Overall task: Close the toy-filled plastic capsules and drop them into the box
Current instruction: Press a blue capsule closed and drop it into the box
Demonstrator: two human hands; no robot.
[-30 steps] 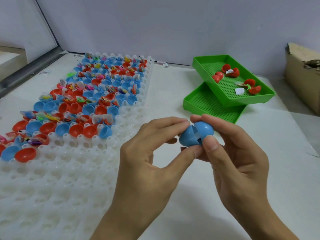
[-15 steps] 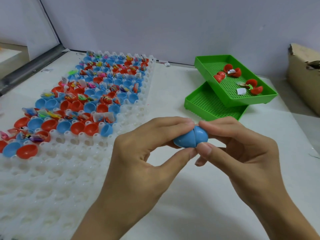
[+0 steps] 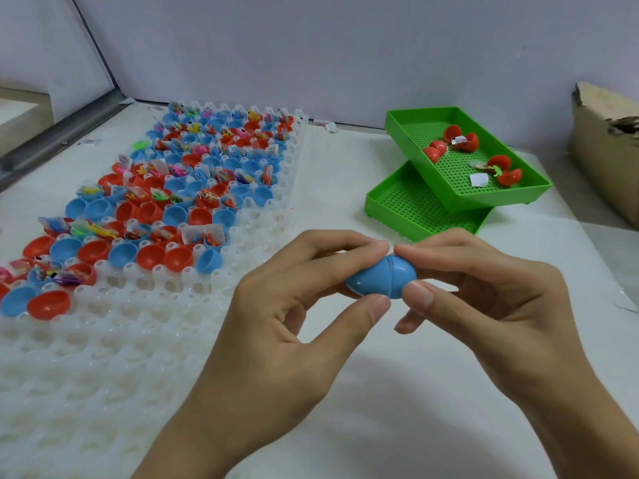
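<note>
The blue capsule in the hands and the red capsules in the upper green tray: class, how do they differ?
The blue capsule is shut, its halves joined at a seam; the red capsules lie open. The blue capsule is pinched between the left hand and right hand; the red capsules rest untouched in the upper green tray. Both are smooth, rounded plastic shells.

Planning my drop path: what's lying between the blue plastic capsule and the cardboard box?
In the head view, only bare white tabletop separates blue plastic capsule from cardboard box.
</note>
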